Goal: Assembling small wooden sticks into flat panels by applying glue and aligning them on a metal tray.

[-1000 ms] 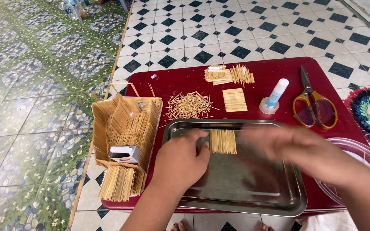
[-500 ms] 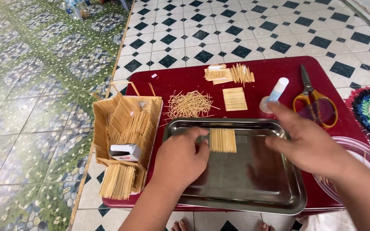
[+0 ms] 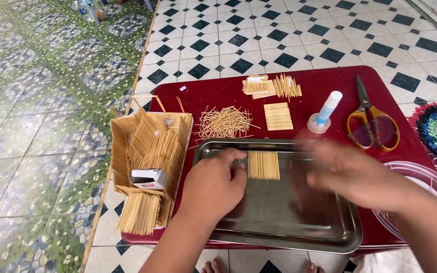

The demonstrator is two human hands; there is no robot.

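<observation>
One flat glued raft of pale wooden toothpicks [image 3: 264, 165] lies in the shallow steel tray [image 3: 299, 230], the left hand [image 3: 213, 184] steadying its edge with curled fingertips, the blurred right hand [image 3: 352, 174] loosely spread, empty, while loose toothpicks [image 3: 223, 123] remain unjoined on the red table [image 3: 218, 93]

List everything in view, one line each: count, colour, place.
table: one, dark red, on tiled floor
metal tray: one, silver, table front
glued stick panel: one, tan, in tray
loose sticks: one pile, tan, behind tray
stick panels: several, tan, table back
cardboard box: one, tan, stick-filled, table left
glue bottle: one, white and blue
scissors: one, yellow handles
clear bowl: one, table right
left hand: touching panel edge
right hand: blurred, over tray
</observation>
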